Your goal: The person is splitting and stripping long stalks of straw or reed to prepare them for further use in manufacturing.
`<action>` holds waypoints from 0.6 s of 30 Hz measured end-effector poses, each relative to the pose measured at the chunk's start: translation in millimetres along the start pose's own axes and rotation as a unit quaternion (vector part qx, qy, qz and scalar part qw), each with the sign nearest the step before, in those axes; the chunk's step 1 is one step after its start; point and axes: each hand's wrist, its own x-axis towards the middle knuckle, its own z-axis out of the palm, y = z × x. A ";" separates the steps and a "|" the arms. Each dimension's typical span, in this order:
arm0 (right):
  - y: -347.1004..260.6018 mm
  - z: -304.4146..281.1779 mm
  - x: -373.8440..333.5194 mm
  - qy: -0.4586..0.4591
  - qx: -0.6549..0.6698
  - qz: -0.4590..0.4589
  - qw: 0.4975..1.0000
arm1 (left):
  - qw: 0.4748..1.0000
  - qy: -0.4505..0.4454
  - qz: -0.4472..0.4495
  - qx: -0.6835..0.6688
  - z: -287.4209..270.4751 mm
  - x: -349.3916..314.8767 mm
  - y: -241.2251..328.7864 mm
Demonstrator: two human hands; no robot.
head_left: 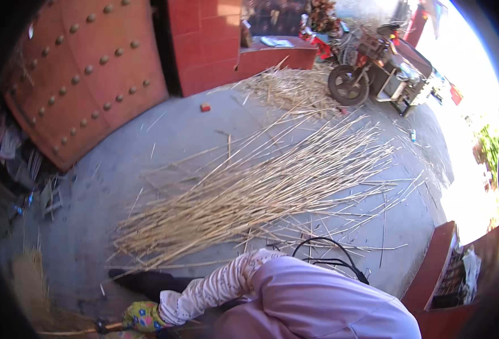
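Observation:
At the lower left, my right hand (142, 316) wears a yellow-green flowered glove. Its fingers are closed around a thin light-brown stick (113, 326), which runs left along the bottom edge and has a dark band or fitting on it. A sliver of another flowered glove, seemingly my left hand (122, 334), shows just below; its fingers are cut off by the frame. My right arm in a pale patterned oversleeve (210, 294) reaches across from the right. Beyond it, a broad layer of dry straw-coloured stalks (260, 192) lies on the concrete floor.
Blurred straw or bristles (30, 282) stand at the left. A studded red door (91, 68) and a red wall (207, 45) are behind. More straw (294, 90) lies beside a parked three-wheeler (374, 73). A black cable loop (334, 243) and red brick piece (205, 107) also show.

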 end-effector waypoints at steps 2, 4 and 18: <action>9.5 -29.3 -14.1 -0.030 0.125 0.055 0.990 | 1.000 -0.003 -0.003 0.003 13.8 3.5 -1.1; 17.1 -69.5 -48.5 0.011 0.134 0.031 0.990 | 1.000 -0.009 -0.004 0.005 31.6 6.2 -3.6; 33.7 -155.6 -40.2 -0.262 0.053 0.210 0.940 | 0.997 0.031 0.028 -0.061 22.0 45.2 -9.9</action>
